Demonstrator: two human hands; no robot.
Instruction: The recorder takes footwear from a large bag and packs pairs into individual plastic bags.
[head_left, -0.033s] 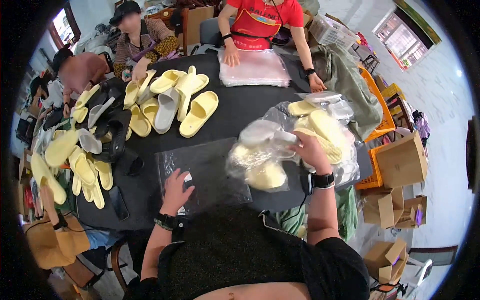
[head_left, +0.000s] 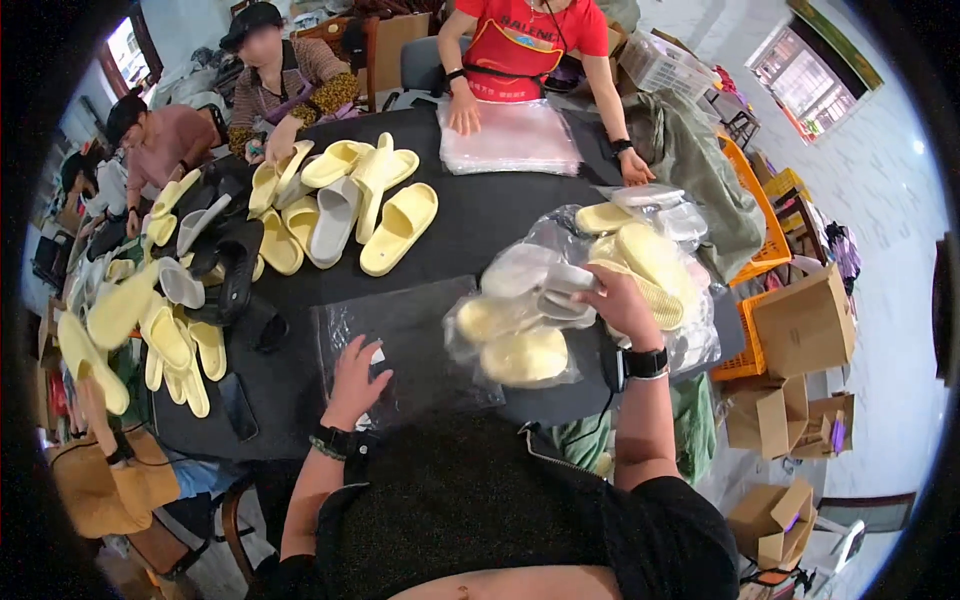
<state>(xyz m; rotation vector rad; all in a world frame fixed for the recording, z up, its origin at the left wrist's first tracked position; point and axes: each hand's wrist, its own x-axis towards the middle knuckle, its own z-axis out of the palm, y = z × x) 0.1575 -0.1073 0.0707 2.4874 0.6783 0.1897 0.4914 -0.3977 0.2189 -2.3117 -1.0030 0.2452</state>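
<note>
toward the near right corner of the table [head_left: 475, 235], the right hand [head_left: 616, 297] has thumb and fingers closed on a grey slipper [head_left: 567, 282] just to their left; its long axis is hard to make out. the left hand [head_left: 354, 385], fingers spread and gripping nothing visible, lies over the left end of a flat clear bag [head_left: 435, 340], which runs longways along the near edge. counted: one flat bag, one grey slipper at the fingers, two wrapped yellow slippers [head_left: 525, 357] beside it, one phone [head_left: 238, 405] near the left corner, one bag stack [head_left: 508, 152] at the far edge.
</note>
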